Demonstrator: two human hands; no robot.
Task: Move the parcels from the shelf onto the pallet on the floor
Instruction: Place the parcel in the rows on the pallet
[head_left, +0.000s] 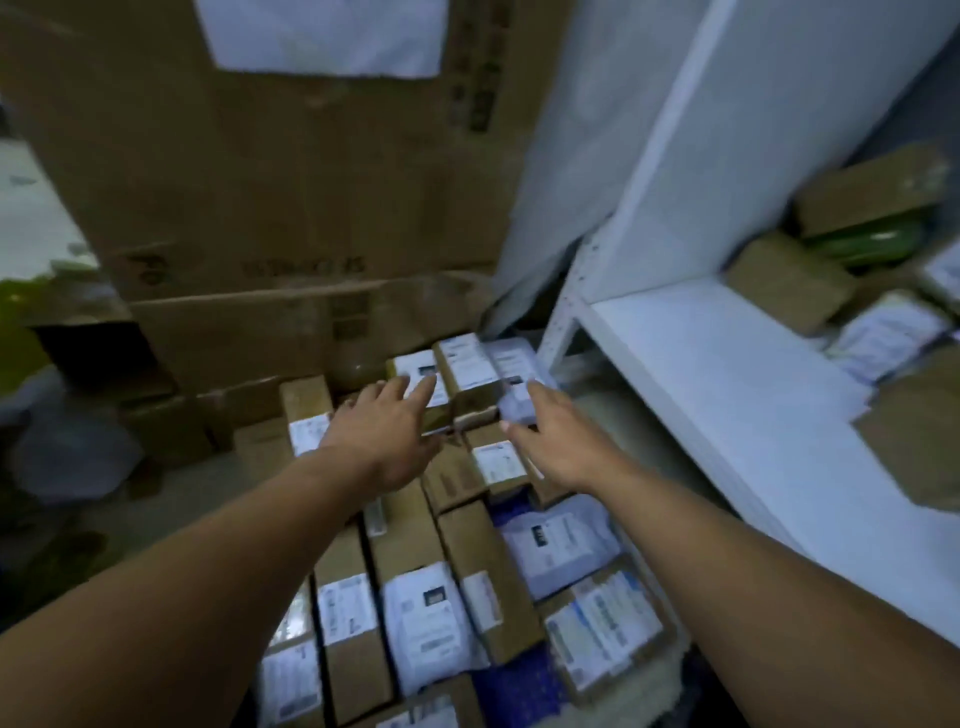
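Several brown boxes and white mailer bags, most with labels, lie packed together on the blue pallet (521, 693) on the floor. Both my arms reach out over this pile. My left hand (382, 439) hovers with straight fingers over a labelled brown box (467, 374) at the far end. My right hand (553, 447) has straight fingers too, and they touch the near edge of a small grey mailer bag (514, 371) lying beside that box. More parcels (789, 283) remain on the white shelf (727, 395) at the right. The picture is blurred.
Tall cardboard cartons (291, 208) stand behind the pallet. The shelf's white upright (566, 312) rises just right of the pile. A green packet (872, 241) sits under a box at the shelf's back. Low boxes (171, 426) and dark floor lie to the left.
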